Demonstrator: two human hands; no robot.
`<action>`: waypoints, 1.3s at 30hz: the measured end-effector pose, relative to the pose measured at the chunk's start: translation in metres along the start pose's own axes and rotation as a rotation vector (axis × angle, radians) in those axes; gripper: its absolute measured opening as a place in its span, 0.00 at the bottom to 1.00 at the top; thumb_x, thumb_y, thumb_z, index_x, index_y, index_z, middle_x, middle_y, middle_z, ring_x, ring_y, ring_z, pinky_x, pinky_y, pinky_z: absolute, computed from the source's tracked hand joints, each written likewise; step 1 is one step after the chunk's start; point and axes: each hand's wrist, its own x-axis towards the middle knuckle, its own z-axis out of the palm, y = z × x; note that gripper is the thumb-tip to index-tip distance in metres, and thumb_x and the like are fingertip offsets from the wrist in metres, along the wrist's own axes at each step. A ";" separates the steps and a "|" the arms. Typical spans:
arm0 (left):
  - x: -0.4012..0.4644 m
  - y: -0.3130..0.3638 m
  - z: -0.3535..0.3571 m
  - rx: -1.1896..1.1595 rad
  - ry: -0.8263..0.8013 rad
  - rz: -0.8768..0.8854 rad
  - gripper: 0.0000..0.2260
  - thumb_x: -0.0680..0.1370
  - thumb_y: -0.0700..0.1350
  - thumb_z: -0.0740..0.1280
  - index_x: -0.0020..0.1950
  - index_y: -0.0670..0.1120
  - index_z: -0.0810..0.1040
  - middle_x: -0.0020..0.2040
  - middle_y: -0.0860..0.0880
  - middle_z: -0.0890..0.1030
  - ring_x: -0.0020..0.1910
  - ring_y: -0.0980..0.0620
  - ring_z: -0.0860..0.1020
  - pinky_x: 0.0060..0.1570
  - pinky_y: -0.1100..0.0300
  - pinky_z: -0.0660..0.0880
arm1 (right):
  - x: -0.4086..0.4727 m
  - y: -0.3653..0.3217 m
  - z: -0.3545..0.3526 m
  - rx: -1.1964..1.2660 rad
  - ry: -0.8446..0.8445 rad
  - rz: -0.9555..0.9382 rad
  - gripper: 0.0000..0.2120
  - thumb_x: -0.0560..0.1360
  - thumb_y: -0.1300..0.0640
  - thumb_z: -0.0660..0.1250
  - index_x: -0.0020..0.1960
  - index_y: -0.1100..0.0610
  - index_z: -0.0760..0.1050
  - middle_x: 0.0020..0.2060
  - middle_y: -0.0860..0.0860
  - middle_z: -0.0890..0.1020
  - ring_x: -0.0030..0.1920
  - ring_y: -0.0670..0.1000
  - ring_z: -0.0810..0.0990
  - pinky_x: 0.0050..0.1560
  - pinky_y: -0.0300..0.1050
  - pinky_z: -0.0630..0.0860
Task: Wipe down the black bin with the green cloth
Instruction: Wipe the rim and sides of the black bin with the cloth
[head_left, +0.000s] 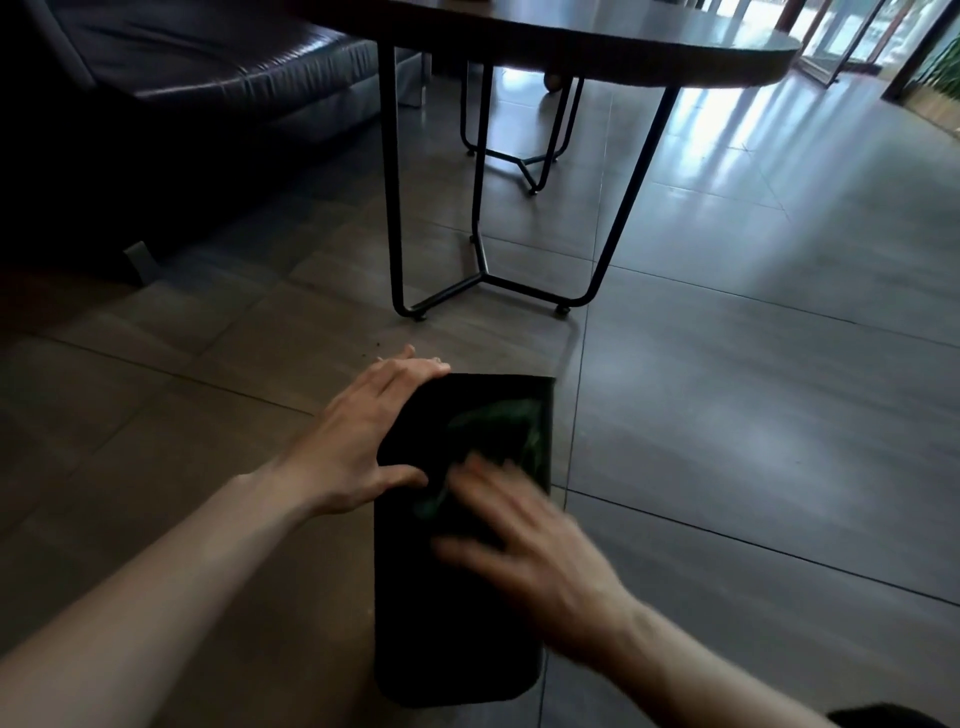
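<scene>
The black bin (457, 597) lies on its side on the tiled floor (727, 415), its long flat face turned up and one end pointing away from you toward the table. The green cloth (498, 421) sits on that upper face, at the far right part; it is dim and partly blurred, so its exact outline cannot be read.

Your left hand (363, 436) rests at the far left corner of the bin. The fingers lie fairly straight over the edge and the thumb presses along the left side, so the hand braces the bin and does not close around it.

Your right hand (524, 540) is over the middle of the upper face, with fingers spread toward the cloth. It is smeared by motion; whether the fingertips pinch the cloth or only press on it cannot be told.

Judged from this layout, the step in hand is the wiping of the upper face, with the near half of that face apparently not yet covered by the cloth.

For the next move, keep the left hand pressing so the bin does not slide on the smooth tiles. Draw the cloth along the face toward the near end with flat, even pressure. The remaining sides will then call for the bin to be rolled.

Beyond the bin stands a round table (623, 47) on black metal legs (389, 208). A dark sofa (208, 62) occupies the far left.
</scene>
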 end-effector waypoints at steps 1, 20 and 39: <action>-0.001 0.000 0.000 0.008 -0.006 0.012 0.48 0.65 0.50 0.82 0.78 0.57 0.58 0.77 0.57 0.64 0.80 0.57 0.54 0.78 0.51 0.56 | -0.014 -0.013 0.013 -0.046 -0.079 -0.153 0.15 0.85 0.55 0.60 0.70 0.48 0.74 0.79 0.61 0.64 0.81 0.63 0.57 0.78 0.62 0.59; 0.000 0.005 -0.001 0.058 -0.018 0.045 0.49 0.65 0.58 0.80 0.79 0.59 0.55 0.78 0.62 0.59 0.79 0.61 0.51 0.75 0.49 0.64 | -0.040 -0.015 0.014 -0.350 -0.168 -0.365 0.19 0.88 0.55 0.50 0.71 0.38 0.71 0.72 0.49 0.75 0.74 0.53 0.72 0.79 0.57 0.52; 0.004 0.008 0.004 0.027 0.000 0.097 0.49 0.65 0.55 0.81 0.79 0.58 0.57 0.78 0.60 0.62 0.80 0.60 0.53 0.77 0.51 0.60 | -0.019 0.012 -0.008 -0.015 0.026 -0.064 0.15 0.84 0.54 0.64 0.69 0.46 0.76 0.78 0.57 0.66 0.80 0.60 0.61 0.76 0.60 0.65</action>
